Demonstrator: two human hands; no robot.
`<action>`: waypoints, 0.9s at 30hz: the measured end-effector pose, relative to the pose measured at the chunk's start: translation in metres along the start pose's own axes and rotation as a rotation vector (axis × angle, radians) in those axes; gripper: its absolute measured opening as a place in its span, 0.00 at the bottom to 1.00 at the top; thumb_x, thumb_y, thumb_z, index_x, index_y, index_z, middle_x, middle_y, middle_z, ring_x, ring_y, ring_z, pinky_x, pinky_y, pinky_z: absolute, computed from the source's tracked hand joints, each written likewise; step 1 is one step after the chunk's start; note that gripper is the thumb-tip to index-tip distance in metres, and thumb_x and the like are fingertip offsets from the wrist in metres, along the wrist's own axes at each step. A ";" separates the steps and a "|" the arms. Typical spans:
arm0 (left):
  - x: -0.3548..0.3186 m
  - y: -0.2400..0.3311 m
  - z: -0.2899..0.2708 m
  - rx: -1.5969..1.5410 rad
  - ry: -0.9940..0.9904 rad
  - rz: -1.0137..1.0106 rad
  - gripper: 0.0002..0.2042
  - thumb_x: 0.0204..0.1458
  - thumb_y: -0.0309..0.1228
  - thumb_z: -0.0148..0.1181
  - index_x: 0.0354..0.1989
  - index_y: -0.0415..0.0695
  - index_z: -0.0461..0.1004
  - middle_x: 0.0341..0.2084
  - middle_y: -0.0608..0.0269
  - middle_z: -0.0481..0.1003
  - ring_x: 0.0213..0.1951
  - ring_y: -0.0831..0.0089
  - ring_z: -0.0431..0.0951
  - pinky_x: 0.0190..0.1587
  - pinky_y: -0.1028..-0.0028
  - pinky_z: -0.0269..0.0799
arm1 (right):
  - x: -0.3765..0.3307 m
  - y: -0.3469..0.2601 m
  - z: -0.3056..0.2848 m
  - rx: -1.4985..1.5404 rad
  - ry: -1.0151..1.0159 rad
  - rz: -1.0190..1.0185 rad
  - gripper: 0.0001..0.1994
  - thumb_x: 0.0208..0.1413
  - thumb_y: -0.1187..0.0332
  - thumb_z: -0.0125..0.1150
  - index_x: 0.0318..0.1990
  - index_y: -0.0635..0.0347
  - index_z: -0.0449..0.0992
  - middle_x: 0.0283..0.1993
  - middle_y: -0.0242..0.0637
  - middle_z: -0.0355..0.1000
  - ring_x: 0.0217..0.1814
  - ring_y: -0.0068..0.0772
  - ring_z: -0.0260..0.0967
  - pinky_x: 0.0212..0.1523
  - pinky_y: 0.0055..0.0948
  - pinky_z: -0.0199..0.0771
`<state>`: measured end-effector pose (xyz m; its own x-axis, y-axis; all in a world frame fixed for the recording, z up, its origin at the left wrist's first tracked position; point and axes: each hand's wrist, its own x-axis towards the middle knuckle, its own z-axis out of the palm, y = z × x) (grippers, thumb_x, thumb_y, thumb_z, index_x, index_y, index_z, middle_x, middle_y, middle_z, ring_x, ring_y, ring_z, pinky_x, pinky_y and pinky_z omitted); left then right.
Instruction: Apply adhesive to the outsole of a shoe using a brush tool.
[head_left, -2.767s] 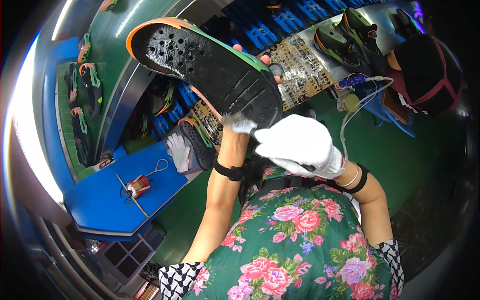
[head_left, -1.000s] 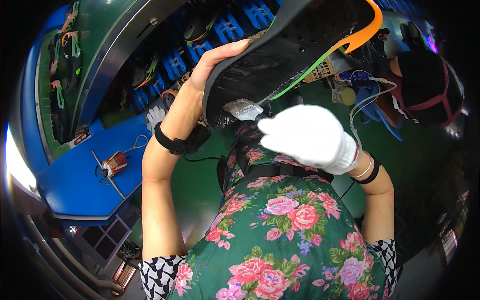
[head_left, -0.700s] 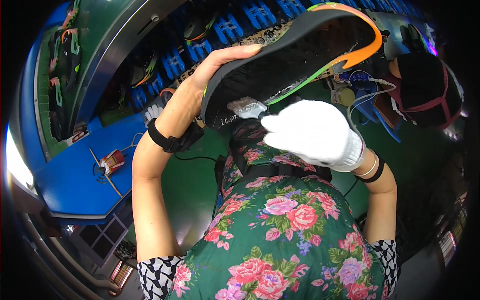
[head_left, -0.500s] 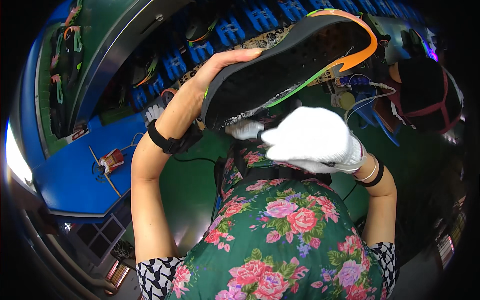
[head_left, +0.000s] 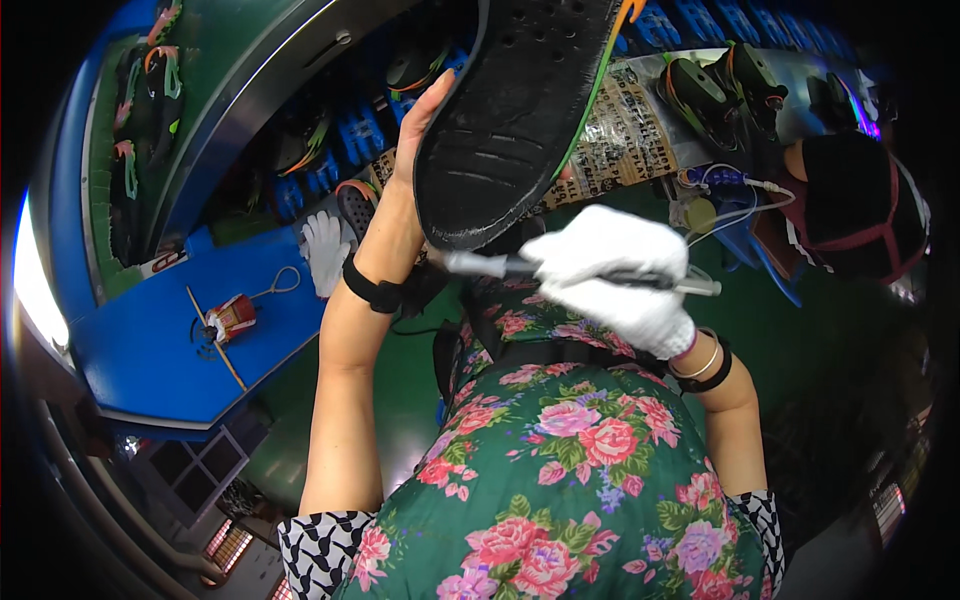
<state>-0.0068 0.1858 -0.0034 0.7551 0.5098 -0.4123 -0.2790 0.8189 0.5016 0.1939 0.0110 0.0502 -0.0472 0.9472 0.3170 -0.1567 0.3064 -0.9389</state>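
My left hand [head_left: 408, 160], bare, grips a black shoe sole [head_left: 510, 130] with green and orange trim along its edge. The thumb shows at the sole's left edge; most of the fingers are hidden behind it. The sole stands tilted up, its wide dark face with small holes toward me. In a white knitted glove, my right hand [head_left: 610, 275] is closed around a brush [head_left: 485, 265] with a dark middle and a pale end. The blurred brush tip points left, just below the sole's lower end; I cannot tell whether they touch.
On the blue table [head_left: 130, 375] at left are a red container [head_left: 233, 318] with a thin stick beside it, and a white glove [head_left: 325, 250]. Shoe pieces [head_left: 700, 100] lie on the far bench beside taped cardboard [head_left: 625, 125]. Another person [head_left: 850, 200] is at right.
The sole has turned from a slant to nearly upright and shifted up, its face more toward me. My right hand has turned, so the brush shows more plainly. My left forearm has moved right.
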 end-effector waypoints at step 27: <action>-0.072 0.002 0.041 -0.179 -0.442 0.200 0.66 0.41 0.67 0.74 0.78 0.34 0.44 0.71 0.28 0.54 0.64 0.26 0.68 0.62 0.30 0.70 | -0.009 -0.006 -0.055 0.314 0.469 0.078 0.06 0.46 0.84 0.67 0.33 0.69 0.81 0.44 0.51 0.82 0.44 0.44 0.81 0.46 0.37 0.81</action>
<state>-0.0372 0.1401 0.0586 0.8442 0.5328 0.0583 -0.5117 0.7688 0.3837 0.2495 0.0057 0.0457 0.3617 0.9282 0.0875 -0.4593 0.2591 -0.8497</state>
